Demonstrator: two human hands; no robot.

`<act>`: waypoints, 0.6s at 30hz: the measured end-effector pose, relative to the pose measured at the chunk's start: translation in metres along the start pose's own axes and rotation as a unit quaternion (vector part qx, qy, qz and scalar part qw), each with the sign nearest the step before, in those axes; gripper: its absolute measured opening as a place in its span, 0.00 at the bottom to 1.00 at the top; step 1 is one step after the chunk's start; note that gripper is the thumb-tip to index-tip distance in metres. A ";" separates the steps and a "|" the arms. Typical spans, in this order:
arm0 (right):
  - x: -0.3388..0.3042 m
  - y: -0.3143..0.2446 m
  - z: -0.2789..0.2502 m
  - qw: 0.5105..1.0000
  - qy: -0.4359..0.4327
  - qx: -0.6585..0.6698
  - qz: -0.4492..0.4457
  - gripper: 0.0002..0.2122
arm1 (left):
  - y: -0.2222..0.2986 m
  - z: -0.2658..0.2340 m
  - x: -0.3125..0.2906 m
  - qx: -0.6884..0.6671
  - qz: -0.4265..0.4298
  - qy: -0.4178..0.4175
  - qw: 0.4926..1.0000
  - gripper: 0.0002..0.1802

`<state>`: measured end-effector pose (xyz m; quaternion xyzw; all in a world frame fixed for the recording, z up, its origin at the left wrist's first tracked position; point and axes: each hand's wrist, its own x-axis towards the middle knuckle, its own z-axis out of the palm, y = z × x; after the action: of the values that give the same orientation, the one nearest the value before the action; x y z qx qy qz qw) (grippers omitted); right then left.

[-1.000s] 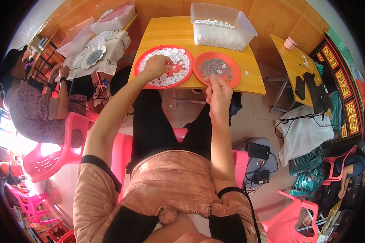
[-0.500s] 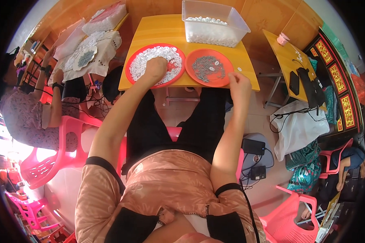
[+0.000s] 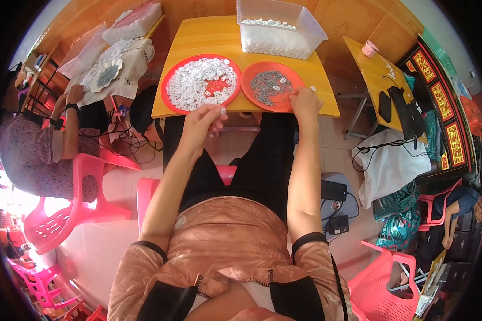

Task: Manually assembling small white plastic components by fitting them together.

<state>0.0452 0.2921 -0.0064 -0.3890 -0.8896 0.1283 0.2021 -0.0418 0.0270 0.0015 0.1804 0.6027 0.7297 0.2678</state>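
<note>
My left hand (image 3: 202, 122) is just off the table's near edge, its fingers closed on a small white plastic piece (image 3: 223, 111); more white bits show among the lower fingers. Beyond it lies a red plate (image 3: 164, 96) heaped with small white oval pieces (image 3: 190, 80), with a bare patch at its right side. To its right an orange plate (image 3: 286, 102) carries a pile of small grey metal parts (image 3: 265, 88) and a few white pieces. My right hand (image 3: 306, 104) is at that plate's right rim, fingertips pinched together over it; what they hold is too small to make out.
A clear plastic bin (image 3: 276, 43) of white pieces stands at the back of the yellow table (image 3: 203, 37). On the left, a person sits by a cloth-covered table (image 3: 128, 72). A side table (image 3: 367, 69) and a white bag (image 3: 393, 166) are at the right, with pink chairs around.
My left hand has come out of the red plate toward me, carrying a white piece. My right hand has shifted left onto the orange plate's rim.
</note>
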 end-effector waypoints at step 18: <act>0.000 -0.005 0.021 0.998 -0.001 -0.005 -0.067 0.04 | -0.036 -0.005 -0.034 -0.049 -0.063 -0.026 0.997 0.08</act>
<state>0.0321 0.2879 -0.0235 -0.3297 -0.9144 0.1110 0.2070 -0.0121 0.0072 -0.0332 0.1476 0.5695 0.7351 0.3369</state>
